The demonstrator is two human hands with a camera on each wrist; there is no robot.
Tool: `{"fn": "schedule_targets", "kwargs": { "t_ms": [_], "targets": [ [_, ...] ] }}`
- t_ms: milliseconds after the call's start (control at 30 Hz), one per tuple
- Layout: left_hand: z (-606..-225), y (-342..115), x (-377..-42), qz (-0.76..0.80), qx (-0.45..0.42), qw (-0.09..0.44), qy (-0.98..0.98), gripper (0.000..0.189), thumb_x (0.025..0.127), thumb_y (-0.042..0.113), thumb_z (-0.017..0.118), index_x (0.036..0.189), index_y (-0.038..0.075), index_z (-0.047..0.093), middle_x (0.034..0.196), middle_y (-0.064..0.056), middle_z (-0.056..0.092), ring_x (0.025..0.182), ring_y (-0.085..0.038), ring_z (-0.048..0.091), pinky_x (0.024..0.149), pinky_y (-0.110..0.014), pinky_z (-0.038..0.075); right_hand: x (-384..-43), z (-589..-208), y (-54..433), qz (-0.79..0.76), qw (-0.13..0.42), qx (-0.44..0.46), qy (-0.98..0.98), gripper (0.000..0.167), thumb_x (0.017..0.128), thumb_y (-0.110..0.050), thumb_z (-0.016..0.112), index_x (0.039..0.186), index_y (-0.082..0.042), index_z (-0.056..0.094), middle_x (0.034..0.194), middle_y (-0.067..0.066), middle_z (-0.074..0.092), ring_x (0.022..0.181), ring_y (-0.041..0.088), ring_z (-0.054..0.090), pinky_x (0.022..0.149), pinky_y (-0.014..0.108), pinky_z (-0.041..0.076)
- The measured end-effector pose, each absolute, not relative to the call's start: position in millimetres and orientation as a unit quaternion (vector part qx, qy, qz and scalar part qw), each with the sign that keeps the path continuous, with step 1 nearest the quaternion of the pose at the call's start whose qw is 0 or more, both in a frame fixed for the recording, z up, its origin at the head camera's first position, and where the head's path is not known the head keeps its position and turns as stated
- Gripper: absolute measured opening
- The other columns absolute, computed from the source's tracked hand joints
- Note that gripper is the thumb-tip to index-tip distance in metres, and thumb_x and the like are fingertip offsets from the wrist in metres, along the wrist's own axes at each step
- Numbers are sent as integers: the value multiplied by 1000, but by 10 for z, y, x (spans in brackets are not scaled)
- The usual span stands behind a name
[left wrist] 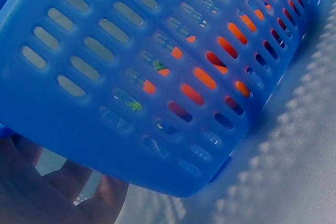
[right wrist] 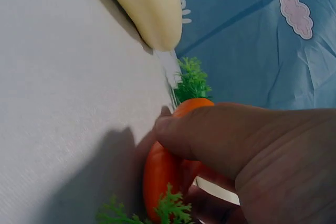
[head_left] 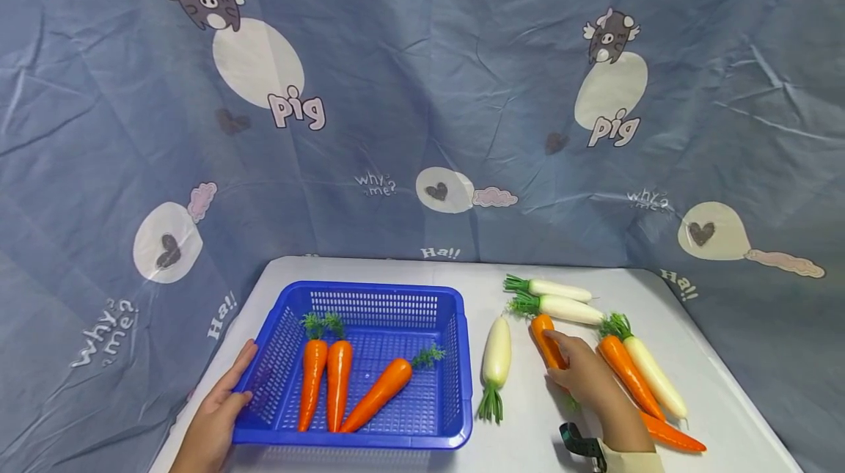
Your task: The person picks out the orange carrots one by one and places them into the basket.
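My left hand [head_left: 211, 418] grips the left rim of a blue plastic basket [head_left: 356, 440]; in the left wrist view its bent fingers [left wrist: 107, 195] lie at the rim of the slotted wall. Inside the basket lie three orange carrots with green tops, two side by side [head_left: 313, 378] and one slanted [head_left: 383, 391]. On the right, my right hand [head_left: 584, 378] pinches a carrot [head_left: 546, 341] between thumb and fingers, close over the white table. The right wrist view shows this carrot [right wrist: 160, 182] partly hidden by the thumb, with green leaves in front of it.
One white radish [head_left: 497, 359] lies between basket and right hand. Two more radishes [head_left: 561, 290] lie at the back. To the right are a carrot [head_left: 630, 376] beside a radish [head_left: 660, 381], and another carrot [head_left: 673, 435] partly behind the right forearm. A blue printed cloth [head_left: 396, 92] hangs behind the table.
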State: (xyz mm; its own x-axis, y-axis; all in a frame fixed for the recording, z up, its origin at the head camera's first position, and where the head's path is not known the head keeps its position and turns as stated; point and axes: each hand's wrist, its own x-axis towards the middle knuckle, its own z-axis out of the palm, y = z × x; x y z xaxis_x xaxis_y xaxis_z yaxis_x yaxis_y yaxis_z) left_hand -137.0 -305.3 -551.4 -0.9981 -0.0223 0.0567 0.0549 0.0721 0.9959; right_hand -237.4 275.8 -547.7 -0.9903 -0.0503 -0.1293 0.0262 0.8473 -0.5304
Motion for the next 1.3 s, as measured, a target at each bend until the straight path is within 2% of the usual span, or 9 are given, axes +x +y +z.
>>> {"fn": "schedule_targets", "kwargs": {
  "t_ms": [133, 233, 333, 467, 633, 833, 1100, 1300],
  "targets": [
    [-5508, -3053, -1377, -679, -15, 30, -733, 68, 102, -9, 29, 167, 3, 17, 177, 3, 3, 147, 22, 11, 115, -2, 6, -2378, -5517, 2741, -261, 54, 0, 964, 74, 83, -10, 84, 151, -11, 55, 134, 25, 64, 113, 36, 64, 96, 63, 52],
    [-5503, -3047, -1383, -677, -13, 28, -735, 67, 102, -8, 29, 167, 4, 17, 177, 2, 2, 148, 21, 9, 115, -2, 6, -2362, -5516, 2735, -273, 55, 15, 960, 73, 84, -11, 83, 152, -11, 54, 137, 27, 63, 119, 43, 64, 98, 65, 51],
    [-5503, -3043, -1385, -675, -14, 26, -737, 68, 102, -9, 29, 167, 3, 17, 177, 0, 1, 148, 21, 9, 115, -1, 6, -2333, -5511, 2739, -307, 60, 34, 949, 72, 87, -12, 80, 153, -11, 52, 142, 28, 61, 126, 48, 61, 94, 58, 56],
    [-5500, -3043, -1382, -674, -21, 33, -738, 68, 101, -10, 30, 166, 1, 17, 177, 1, 2, 144, 25, 13, 115, -1, 7, -2293, -5503, 2742, -367, 66, 55, 926, 70, 90, -13, 76, 155, -11, 49, 145, 30, 57, 127, 50, 61, 79, 43, 63],
    [-5497, -3050, -1377, -672, -19, 34, -740, 68, 101, -10, 30, 166, 1, 17, 177, 0, 1, 145, 25, 12, 114, -1, 7, -2272, -5520, 2750, -410, 64, 70, 907, 68, 92, -14, 74, 155, -10, 48, 142, 31, 59, 127, 50, 59, 81, 42, 62],
    [-5514, -3051, -1359, -676, -1, 18, -737, 69, 101, -9, 29, 168, 5, 15, 177, 0, -3, 153, 14, 1, 114, -1, 5, -2245, -5532, 2746, -455, 63, 82, 884, 62, 94, -13, 72, 152, -8, 51, 139, 32, 61, 122, 46, 62, 80, 40, 62],
    [-5519, -3045, -1359, -684, -13, 25, -729, 68, 101, -10, 29, 167, 1, 15, 177, 0, -2, 150, 19, 5, 115, -1, 6, -2175, -5492, 2697, -505, 66, 117, 853, 55, 95, -12, 68, 148, -6, 56, 136, 28, 62, 108, 29, 67, 74, 35, 59],
    [-5512, -3043, -1360, -680, -10, 25, -733, 69, 100, -10, 30, 167, 2, 15, 177, 1, -2, 150, 18, 4, 114, -1, 5, -2124, -5474, 2679, -563, 71, 129, 813, 51, 98, -9, 62, 148, -2, 54, 139, 30, 59, 103, 25, 67, 75, 36, 60]
  ]
}}
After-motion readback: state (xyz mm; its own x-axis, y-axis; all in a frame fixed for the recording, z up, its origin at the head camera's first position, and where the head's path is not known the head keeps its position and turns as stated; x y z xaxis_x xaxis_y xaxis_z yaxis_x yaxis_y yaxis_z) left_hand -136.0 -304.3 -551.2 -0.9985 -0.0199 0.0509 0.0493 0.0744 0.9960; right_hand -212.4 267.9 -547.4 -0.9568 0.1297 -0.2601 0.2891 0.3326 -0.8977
